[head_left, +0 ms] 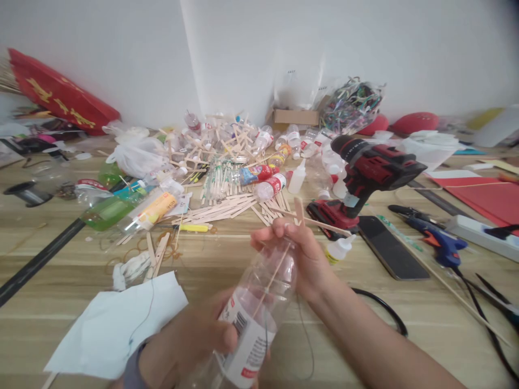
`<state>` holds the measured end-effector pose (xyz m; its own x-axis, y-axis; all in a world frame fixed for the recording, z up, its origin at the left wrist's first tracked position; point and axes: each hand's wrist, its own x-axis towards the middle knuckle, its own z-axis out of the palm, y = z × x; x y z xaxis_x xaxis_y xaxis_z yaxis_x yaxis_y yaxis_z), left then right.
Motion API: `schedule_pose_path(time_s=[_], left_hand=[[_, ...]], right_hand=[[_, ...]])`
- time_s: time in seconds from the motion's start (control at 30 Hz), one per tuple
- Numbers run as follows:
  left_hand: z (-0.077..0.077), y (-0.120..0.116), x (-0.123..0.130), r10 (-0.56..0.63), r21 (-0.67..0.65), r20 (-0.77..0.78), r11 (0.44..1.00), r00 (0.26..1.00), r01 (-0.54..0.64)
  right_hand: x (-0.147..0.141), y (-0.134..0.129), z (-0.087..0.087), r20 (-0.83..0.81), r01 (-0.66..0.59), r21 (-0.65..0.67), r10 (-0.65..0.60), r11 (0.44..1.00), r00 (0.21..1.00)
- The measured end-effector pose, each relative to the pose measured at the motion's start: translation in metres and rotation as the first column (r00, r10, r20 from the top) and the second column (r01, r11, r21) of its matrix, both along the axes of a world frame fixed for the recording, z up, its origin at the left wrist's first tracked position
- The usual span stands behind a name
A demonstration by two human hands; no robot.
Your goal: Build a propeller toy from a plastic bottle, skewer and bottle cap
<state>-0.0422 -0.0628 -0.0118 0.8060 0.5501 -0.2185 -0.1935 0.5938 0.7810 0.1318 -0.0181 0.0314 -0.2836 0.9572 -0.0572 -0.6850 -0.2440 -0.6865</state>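
A clear plastic bottle (249, 324) with a white and red label lies tilted between my hands, its neck pointing away from me. My left hand (206, 335) is wrapped round the labelled body, its far fingers mostly hidden. At the neck, my right hand (302, 251) is closed with thumb and fingers together. Wooden craft sticks (300, 210) stick out there, one upward and one to the right. Inside the bottle a thin wooden stick (273, 278) runs lengthwise. A dark thread (307, 340) hangs beside the bottle.
A red and black cordless drill (373, 167) stands right of centre, near a phone (391, 247), a small glue bottle (338, 248) and a blue glue gun (441, 243). White paper (117, 324) lies at left. Bottles and loose craft sticks (227, 208) crowd the back.
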Motion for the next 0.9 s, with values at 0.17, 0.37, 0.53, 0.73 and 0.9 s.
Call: schedule_pose_path(time_s=[0.17,0.37,0.53,0.73,0.9], left_hand=[[0.020,-0.005,-0.007,0.204,0.256,-0.294,0.958,0.934,-0.129],[0.020,-0.003,-0.007,0.144,0.175,-0.209,0.979,0.967,-0.107],[0.015,0.000,-0.003,0.004,0.019,-0.105,1.000,0.994,-0.002],[0.022,-0.005,-0.006,0.212,0.276,-0.382,0.955,0.900,-0.108],[0.018,-0.004,-0.010,0.242,0.371,-0.367,0.924,0.898,-0.097]], right_hand=[[-0.006,0.001,-0.001,0.148,0.146,-0.115,-0.128,0.983,0.981],[-0.002,0.001,-0.003,0.099,0.037,-0.091,-0.028,0.995,0.995],[-0.001,-0.001,-0.004,0.019,-0.046,-0.002,0.046,0.999,0.999],[-0.006,0.002,-0.004,0.154,0.122,-0.154,-0.098,0.981,0.983],[-0.004,0.002,-0.002,0.151,0.119,-0.173,-0.093,0.978,0.984]])
